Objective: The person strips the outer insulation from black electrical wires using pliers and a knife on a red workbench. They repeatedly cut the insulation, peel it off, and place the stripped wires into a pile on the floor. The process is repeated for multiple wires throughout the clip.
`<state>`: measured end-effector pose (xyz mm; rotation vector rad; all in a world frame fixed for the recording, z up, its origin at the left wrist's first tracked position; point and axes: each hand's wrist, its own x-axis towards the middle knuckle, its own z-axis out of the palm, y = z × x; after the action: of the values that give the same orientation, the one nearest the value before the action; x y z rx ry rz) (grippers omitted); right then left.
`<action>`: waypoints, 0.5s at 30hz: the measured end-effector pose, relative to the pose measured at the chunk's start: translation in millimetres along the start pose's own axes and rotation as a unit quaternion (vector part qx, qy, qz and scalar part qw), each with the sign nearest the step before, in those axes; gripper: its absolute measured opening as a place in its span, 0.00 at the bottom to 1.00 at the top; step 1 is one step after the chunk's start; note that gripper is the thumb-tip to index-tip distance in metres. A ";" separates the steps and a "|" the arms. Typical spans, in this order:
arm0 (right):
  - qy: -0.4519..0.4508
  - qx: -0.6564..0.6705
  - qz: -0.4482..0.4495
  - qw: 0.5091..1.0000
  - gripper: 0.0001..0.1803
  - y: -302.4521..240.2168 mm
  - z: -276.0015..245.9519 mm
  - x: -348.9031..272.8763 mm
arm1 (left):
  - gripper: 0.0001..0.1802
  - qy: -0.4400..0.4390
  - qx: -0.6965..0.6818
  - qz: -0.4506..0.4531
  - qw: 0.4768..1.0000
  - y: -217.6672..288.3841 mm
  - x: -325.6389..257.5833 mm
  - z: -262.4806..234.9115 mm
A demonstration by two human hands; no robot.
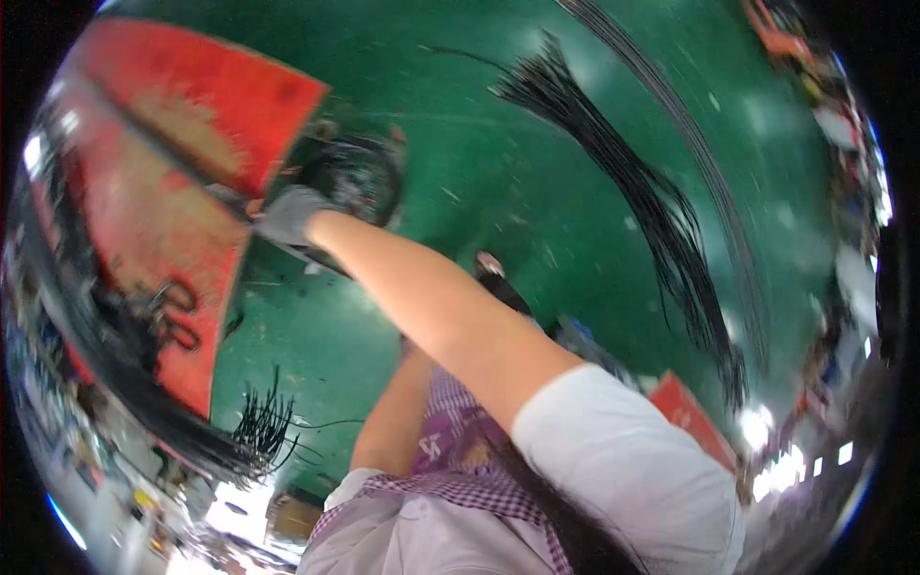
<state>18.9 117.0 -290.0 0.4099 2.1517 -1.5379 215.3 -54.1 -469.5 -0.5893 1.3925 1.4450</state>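
My right hand (290, 216), in a grey glove, reaches across to the edge of a red worktable (192, 249). Its fingers close at the near end of a long dark strip (153, 134) that runs across the worn tabletop; motion blur softens the grip. Only the forearm of my left arm shows, and the hand itself is hidden behind my right forearm. Beside the glove, below the table edge, sits a round dark tub (356, 180) with unclear contents. Dark looped handles (177, 316) lie on the tabletop.
Along the table's left side runs a thick bundle of black strands (134, 383), its cut ends (264, 422) overhanging. Another black bundle (613, 153) lies on the green floor, beside a thinner grey one (695, 125). A red panel (692, 417) stands at lower right.
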 end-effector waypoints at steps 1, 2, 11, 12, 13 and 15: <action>0.112 0.037 -0.077 0.990 0.25 0.4 7.4 7.5 | 0.07 -0.004 -0.012 0.010 1.000 -3.9 0.3 2.6; 0.042 -0.017 0.004 0.999 0.29 8.0 4.2 12.9 | 0.07 -0.010 -0.031 0.013 0.999 -13.9 -4.8 7.5; 0.017 0.189 0.060 0.980 0.17 24.1 26.5 38.9 | 0.06 0.044 -0.025 0.147 0.988 64.1 -13.8 24.8; -0.007 0.231 0.071 0.970 0.16 10.6 24.1 27.1 | 0.06 0.080 -0.006 0.097 0.992 63.7 -12.6 19.2; 0.035 0.181 -0.008 0.983 0.15 20.7 27.4 32.0 | 0.07 0.052 -0.082 0.138 0.986 49.0 -2.3 12.9; 0.137 0.082 -0.156 0.975 0.14 57.0 31.4 60.0 | 0.09 0.012 -0.121 0.161 0.979 27.6 15.2 6.2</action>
<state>2.0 104.7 -376.1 0.3687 2.3956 -1.9417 187.0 -38.9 -469.1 -0.5518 1.3850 1.8914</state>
